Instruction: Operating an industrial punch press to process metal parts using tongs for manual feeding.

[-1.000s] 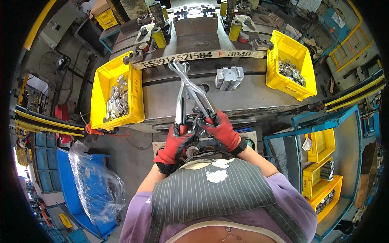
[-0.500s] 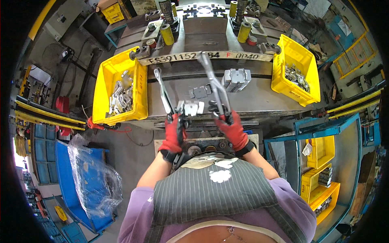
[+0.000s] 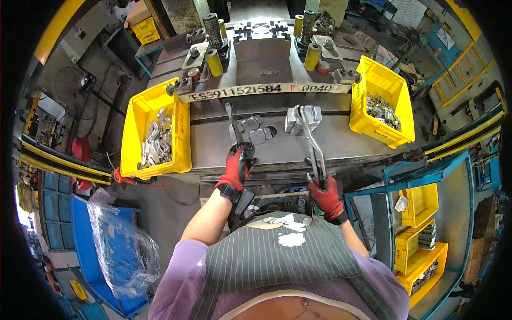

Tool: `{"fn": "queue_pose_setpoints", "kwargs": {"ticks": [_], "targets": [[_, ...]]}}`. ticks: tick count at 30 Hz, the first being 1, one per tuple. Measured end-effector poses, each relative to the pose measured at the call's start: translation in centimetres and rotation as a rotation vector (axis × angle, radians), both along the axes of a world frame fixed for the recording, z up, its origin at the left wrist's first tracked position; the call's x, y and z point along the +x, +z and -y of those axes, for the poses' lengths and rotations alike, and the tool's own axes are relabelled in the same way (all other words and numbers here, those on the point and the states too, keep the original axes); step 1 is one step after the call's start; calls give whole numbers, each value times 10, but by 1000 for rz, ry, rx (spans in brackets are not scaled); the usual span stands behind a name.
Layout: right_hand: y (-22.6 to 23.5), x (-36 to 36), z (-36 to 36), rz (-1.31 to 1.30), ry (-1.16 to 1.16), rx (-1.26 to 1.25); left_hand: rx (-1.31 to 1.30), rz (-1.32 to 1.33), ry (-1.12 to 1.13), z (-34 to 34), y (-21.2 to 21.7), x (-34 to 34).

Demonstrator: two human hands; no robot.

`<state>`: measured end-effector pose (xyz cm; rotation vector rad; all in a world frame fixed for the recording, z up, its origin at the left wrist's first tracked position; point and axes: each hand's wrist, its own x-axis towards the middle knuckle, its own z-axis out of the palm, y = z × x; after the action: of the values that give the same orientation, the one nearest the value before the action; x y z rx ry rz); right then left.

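Note:
My left hand [image 3: 233,168], in a red and black glove, is closed around the handles of a pair of metal tongs [image 3: 231,118] that points away over the table. Just right of these tongs lie two grey metal parts, the nearer one [image 3: 261,136] and the farther one [image 3: 249,124]. My right hand [image 3: 326,198], gloved alike, grips a second pair of long metal tongs [image 3: 316,145]. Their far tip is over a stack of grey metal parts [image 3: 314,116]. Whether the tip touches the stack I cannot tell.
Yellow bins of small metal parts flank the work surface, one left [image 3: 183,125], one right [image 3: 392,136]. A lettered bar [image 3: 256,93] crosses behind; beyond it stand yellow cylinders [image 3: 214,63]. Blue rack [image 3: 464,213] with yellow bins stands right, plastic-draped blue cart [image 3: 85,240] left.
My right hand has moved right and nearer my body, bringing its tongs' tip to the stack. Two loose parts now show beside the left tongs. The whole view has shifted slightly.

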<state>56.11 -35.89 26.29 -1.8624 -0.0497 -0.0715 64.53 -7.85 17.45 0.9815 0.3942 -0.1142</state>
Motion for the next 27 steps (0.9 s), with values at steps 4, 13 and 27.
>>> {"fn": "queue_pose_setpoints", "kwargs": {"ticks": [4, 13, 27], "targets": [[18, 10, 15, -23, -68, -194, 47, 68, 89, -4, 20, -16], [105, 101, 11, 439, -4, -265, 321, 74, 115, -49, 1, -86], [189, 285, -74, 264, 59, -921, 819, 292, 157, -75, 31, -122]]}}
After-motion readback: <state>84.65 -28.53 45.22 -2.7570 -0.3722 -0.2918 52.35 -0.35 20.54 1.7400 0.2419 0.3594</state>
